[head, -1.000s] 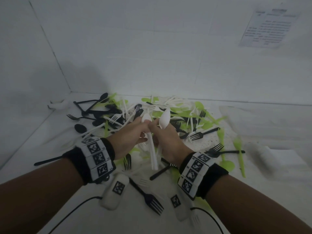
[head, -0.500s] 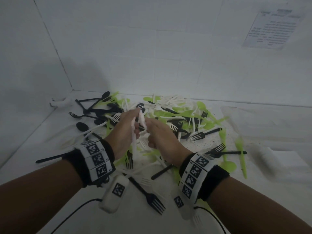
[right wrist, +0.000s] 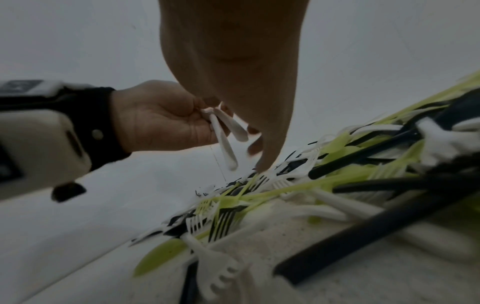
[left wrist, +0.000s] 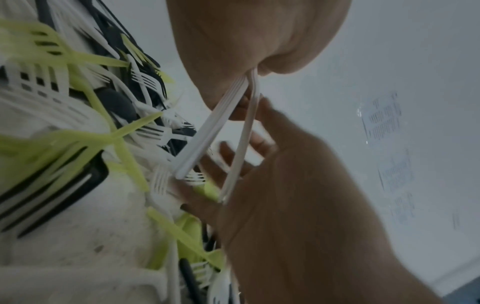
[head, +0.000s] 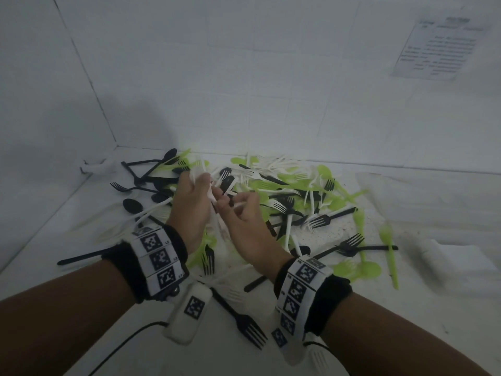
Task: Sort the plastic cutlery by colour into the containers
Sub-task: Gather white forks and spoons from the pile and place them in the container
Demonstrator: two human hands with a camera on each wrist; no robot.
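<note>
White cutlery pieces [right wrist: 223, 133] hang bunched in the left hand [head: 189, 210], its fingers clenched round them above the mixed pile [head: 284, 196] mid-tabletop. The right hand [head: 249, 229], fingers loosely curled and grasping nothing that I can see, hovers just beside. Collecting whites seems underway; next comes picking another white piece or carrying the bunch to a container.

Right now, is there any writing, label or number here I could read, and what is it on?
No text can be quoted.
Paper sheet on the wall: printed lines, too blurred to read.
Wristbands: black-and-white square code patterns; tiny characters beside them, too small to read.
Cutlery pile: no markings visible.
</note>
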